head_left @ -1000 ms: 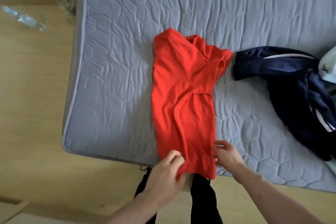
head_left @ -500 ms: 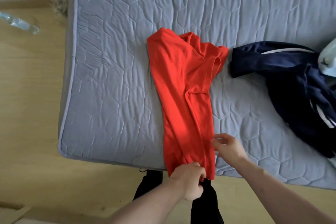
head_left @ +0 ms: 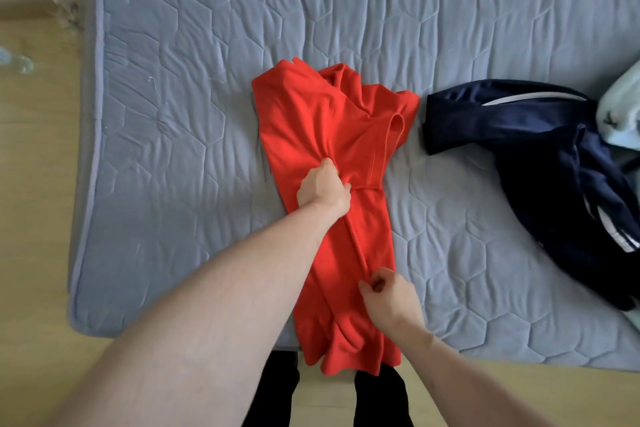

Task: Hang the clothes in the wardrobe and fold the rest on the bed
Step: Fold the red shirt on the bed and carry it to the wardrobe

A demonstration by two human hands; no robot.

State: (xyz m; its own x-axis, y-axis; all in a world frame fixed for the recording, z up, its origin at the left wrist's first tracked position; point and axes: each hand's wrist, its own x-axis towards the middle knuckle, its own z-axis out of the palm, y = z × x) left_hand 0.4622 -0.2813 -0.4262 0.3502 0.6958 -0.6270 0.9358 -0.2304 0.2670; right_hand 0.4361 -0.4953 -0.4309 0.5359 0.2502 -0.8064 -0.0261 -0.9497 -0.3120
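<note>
A red shirt (head_left: 311, 121) lies lengthwise on the grey quilted mattress (head_left: 194, 114), folded into a narrow strip with its hem hanging over the near edge. My left hand (head_left: 323, 185) reaches to the middle of the shirt and grips a bunch of its fabric. My right hand (head_left: 388, 298) pinches the folded edge of the shirt nearer the hem. A navy jacket with white stripes (head_left: 540, 163) lies crumpled on the mattress to the right.
A pale blue garment (head_left: 623, 114) shows at the right edge beside the jacket. Wooden floor (head_left: 34, 253) runs along the left and near sides of the bed. A clear plastic bottle (head_left: 17, 61) lies on the floor at the far left. My dark-trousered legs (head_left: 377, 399) stand against the bed's near edge.
My left hand has moved from the shirt's hem up to its middle and taken a bunch of fabric. My right hand stays near the lower folded edge.
</note>
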